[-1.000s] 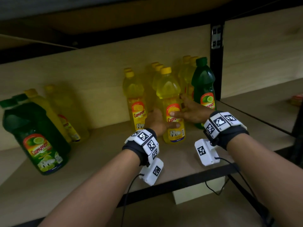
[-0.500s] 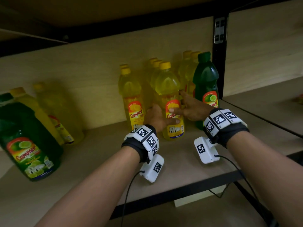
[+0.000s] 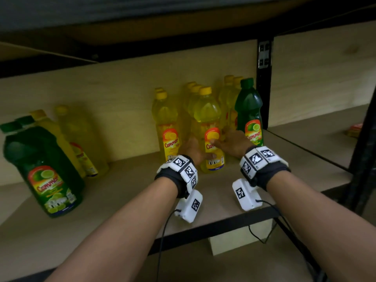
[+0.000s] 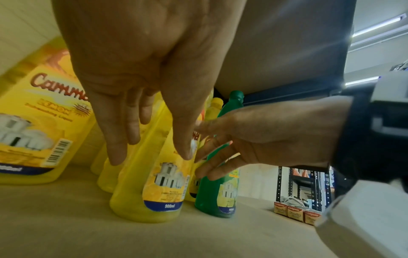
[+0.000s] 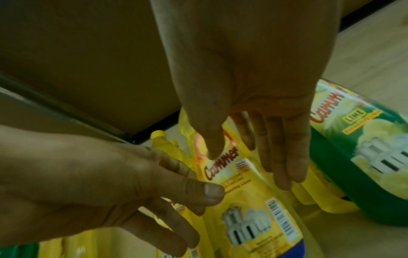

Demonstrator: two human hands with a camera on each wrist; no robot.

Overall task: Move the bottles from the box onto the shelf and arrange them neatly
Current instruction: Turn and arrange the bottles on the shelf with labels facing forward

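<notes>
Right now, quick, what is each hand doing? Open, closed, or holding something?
Left hand: open, straight fingers and thumb against the front yellow bottle.
Right hand: open, fingers spread, thumb touching the same bottle's label.

light: dim, shelf interior shadowed | right wrist view darkest | blur: left edges smeared | wide-angle bending

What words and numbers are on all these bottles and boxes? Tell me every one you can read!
"Cammer": big green jug and the small yellow bottle between both hands.
"LEMON": big yellow jug.
"LIME": green jug's label, in the right wrist view.
"900ml": blue band at the small yellow bottle's foot, in the left wrist view.
"Colgate": small boxes on the next shelf.
Fine print and barcode digits: too small or blurred.
</notes>
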